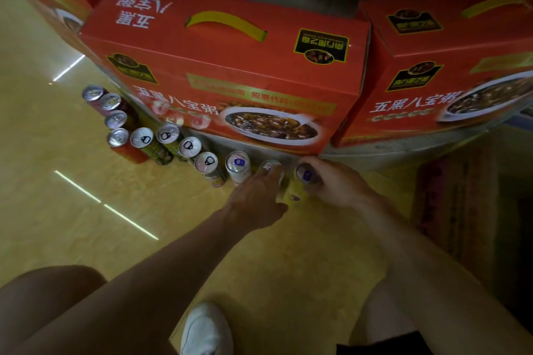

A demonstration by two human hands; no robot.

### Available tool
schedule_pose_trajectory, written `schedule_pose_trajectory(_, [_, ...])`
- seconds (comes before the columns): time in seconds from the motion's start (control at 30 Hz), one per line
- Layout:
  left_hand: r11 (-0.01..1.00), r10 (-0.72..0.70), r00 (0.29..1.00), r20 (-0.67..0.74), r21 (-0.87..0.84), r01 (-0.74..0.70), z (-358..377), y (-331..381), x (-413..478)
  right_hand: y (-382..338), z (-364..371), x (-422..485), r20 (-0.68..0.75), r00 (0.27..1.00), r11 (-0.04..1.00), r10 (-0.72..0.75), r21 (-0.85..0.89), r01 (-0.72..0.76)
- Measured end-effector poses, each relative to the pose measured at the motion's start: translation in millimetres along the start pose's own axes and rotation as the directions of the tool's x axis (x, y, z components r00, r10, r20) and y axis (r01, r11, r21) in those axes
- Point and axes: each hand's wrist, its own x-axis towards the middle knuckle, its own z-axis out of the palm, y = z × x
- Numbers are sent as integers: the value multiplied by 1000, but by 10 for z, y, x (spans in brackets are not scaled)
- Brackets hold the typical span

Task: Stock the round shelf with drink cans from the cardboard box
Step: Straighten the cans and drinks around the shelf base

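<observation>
Drink cans (189, 147) curve along the round shelf (389, 154) from 10 o'clock to centre. Left hand (256, 199) curls fingers round a silver-topped can (271, 166), right hand (334, 184) round a yellow can (295, 192) just beside; rigid, smooth, probably full and heavy, best gripped round the upper wall

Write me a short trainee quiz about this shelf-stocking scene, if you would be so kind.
1. True or false: the left hand grips a can.
2. The red boxes stand: A) above the can row, B) on the floor, C) on a lap.
3. Which hand grips the yellow can that ends the row?
Key: 1 true; 2 A; 3 the right hand.
</observation>
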Motion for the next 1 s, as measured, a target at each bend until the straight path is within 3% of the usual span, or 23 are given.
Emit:
schedule_pose_trajectory(0.2, [973, 53, 995, 80, -229, -33, 39, 14, 29, -19, -526, -391, -55, 993, 963, -100, 246, 111])
schedule_pose_trajectory(0.37, [865, 76, 991, 109, -502, -11, 19, 107, 6, -9, -752, -546, -106, 983, 879, -152, 439, 183])
schedule_pose_trajectory(0.53, [700, 63, 992, 108, -713, 33, -34, 228, -46, -107, -821, -628, -171, 971, 830, -166, 507, 231])
schedule_pose_trajectory(0.73, [596, 135, 976, 171, -801, 58, -87, 244, -158, -120, -844, -646, -175, 969, 798, -172, 553, 241])
schedule_pose_trajectory(0.9, [417, 213, 943, 255, -897, 148, -190, 280, -259, -81, -853, -706, -88, 976, 623, -200, 757, 196])
schedule_pose_trajectory(1.0, [354, 295, 910, 292, -918, 180, -240, 366, -327, -79, -859, -721, -57, 978, 461, -200, 876, 145])
